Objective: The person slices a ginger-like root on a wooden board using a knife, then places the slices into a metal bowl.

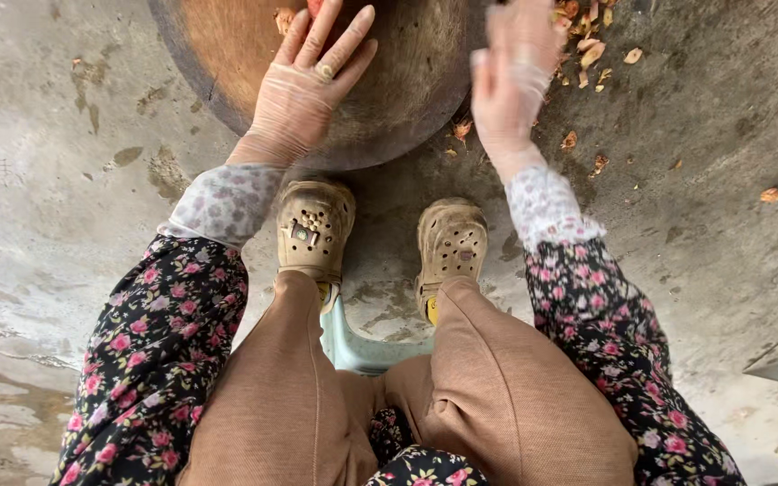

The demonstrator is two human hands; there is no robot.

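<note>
- Wooden round chopping block point(389, 90) on the concrete floor point(65, 225), just ahead of the two tan clogs point(315, 225); worn, stained, dusty at the rim.
- Left hand point(310, 85), gloved, flat and spread on the block, gripping nothing.
- Right hand point(515, 76) blurred (grip impossible to tell), beside scattered peels point(587, 54).
- Probably clearing scraps; next, a steady sweep.

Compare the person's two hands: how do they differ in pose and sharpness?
The left hand lies flat on the round wooden board, fingers spread; the right hand is off the board's edge, above the scraps. The left looks sharp, the right blurred. Both wear thin clear gloves.
</note>
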